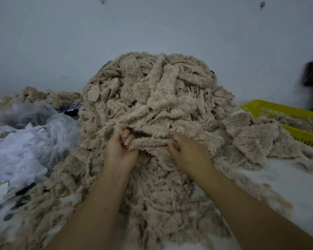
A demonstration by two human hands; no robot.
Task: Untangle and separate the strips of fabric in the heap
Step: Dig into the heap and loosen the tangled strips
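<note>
Heap between plastic bags, yellow basket

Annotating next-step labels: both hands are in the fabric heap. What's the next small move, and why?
Probably draw the strip gently toward the body. The left hand and right hand both grip it at the front of the heap, and its ends are hidden among other strips, so a slow pull should show where it snags.

Heap: fuzzy beige fleece strips, matt, frayed edges, some smooth backing showing. Left of heap, crinkly translucent plastic bags, slight sheen. Right of heap, yellow perforated plastic basket, glossy.
</note>
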